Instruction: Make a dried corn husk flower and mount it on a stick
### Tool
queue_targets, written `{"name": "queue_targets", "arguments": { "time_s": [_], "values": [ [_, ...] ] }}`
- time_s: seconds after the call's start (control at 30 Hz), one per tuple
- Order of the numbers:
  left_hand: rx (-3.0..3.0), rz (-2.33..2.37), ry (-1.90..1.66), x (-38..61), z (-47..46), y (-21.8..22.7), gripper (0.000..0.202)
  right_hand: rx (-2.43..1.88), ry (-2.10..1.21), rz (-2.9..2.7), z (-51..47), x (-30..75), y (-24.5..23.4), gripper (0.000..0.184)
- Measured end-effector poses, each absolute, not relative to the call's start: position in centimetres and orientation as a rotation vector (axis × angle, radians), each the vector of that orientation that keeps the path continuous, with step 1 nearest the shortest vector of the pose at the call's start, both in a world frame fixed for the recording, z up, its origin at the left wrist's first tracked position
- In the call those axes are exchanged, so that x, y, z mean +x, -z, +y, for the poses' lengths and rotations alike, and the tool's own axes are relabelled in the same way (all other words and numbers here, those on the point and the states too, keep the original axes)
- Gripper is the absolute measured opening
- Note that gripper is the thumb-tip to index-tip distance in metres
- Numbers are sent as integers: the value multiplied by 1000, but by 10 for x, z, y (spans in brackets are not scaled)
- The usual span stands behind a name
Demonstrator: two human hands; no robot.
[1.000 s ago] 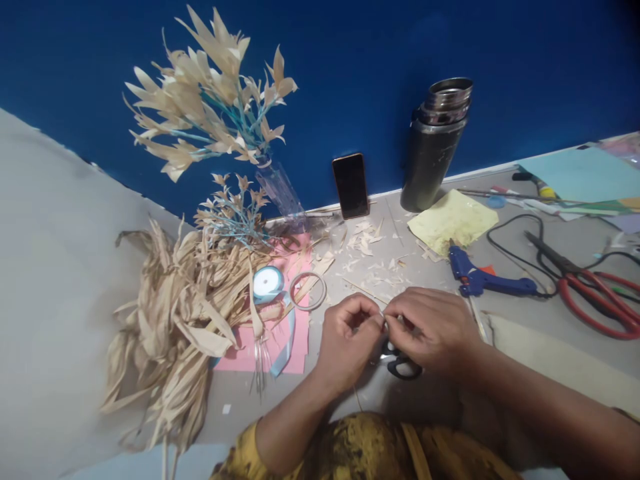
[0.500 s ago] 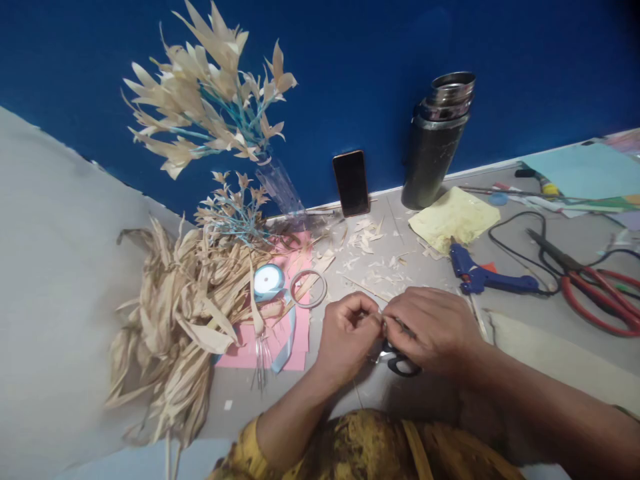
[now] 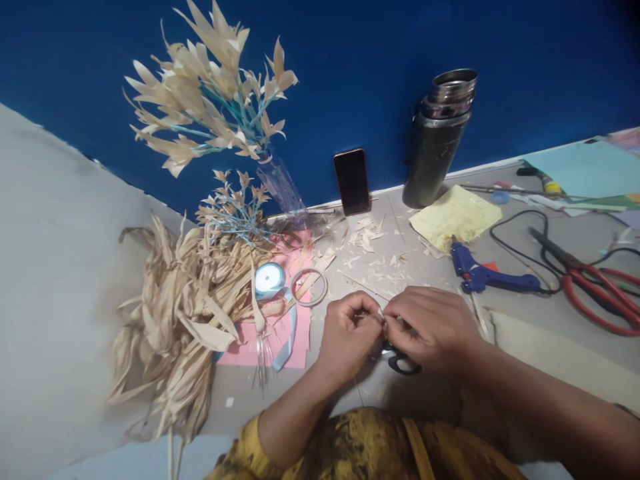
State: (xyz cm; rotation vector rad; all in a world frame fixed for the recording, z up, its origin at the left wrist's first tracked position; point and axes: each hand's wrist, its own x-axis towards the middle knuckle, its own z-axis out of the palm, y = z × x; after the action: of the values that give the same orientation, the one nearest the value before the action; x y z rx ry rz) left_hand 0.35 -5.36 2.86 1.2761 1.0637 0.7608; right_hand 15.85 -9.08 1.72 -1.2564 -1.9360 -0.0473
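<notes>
My left hand (image 3: 353, 333) and my right hand (image 3: 433, 327) meet above the table, fingertips pinched together. Between them is something small and pale, mostly hidden by the fingers, so I cannot make out its kind. Beneath my right hand, the black handle of small scissors (image 3: 404, 364) shows; the rest of them is covered. Pale husk scraps (image 3: 367, 235) lie scattered beyond my hands. To the left of my left hand are a tape ring (image 3: 309, 287), a light blue ribbon roll (image 3: 270, 279) and a bunch of thin wires (image 3: 262, 360) on pink paper (image 3: 300, 340).
Dried corn husks (image 3: 175, 313) pile up at left, below husk flowers (image 3: 210, 87) in a clear bottle (image 3: 283, 183). A phone (image 3: 352, 181) and a flask (image 3: 437, 147) stand by the wall. At right lie a blue glue gun (image 3: 493, 275), yellow paper (image 3: 457, 213) and red-handled scissors (image 3: 595, 287).
Both hands stay in nearly the same place with their fingertips together. The pale piece between them shows slightly more now. The whole view has shifted very slightly.
</notes>
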Motion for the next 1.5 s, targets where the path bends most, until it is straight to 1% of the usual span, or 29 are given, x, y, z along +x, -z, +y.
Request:
{"name": "queue_targets", "arguments": {
  "time_s": [0.33,0.47,0.63,0.87,1.0,1.17,1.37,1.5],
  "values": [
    [1143,1000,-747,3,-53,-35,10,-1282,-260,-1852,-90,164,-16,18],
    [1126,1010,-734,3,-53,-36,12,-1250,-156,-1904,-90,164,-17,20],
    [1124,1053,-734,5,-53,-36,8,-1258,-44,-1967,-90,163,-16,21],
    [1091,1041,-735,6,-53,-37,7,-1245,-65,-1922,-90,162,-16,21],
    [1096,1020,-720,5,-53,-37,10,-1239,1,-1945,-90,162,-18,22],
    [1094,1027,-730,5,-52,-36,5,-1262,52,-1991,-92,160,-19,25],
    [1092,999,-734,5,-53,-34,7,-1268,-59,-1925,-92,161,-17,22],
    [1046,982,-722,2,-52,-30,10,-1280,-265,-1866,-91,164,-18,20]
  ]
}}
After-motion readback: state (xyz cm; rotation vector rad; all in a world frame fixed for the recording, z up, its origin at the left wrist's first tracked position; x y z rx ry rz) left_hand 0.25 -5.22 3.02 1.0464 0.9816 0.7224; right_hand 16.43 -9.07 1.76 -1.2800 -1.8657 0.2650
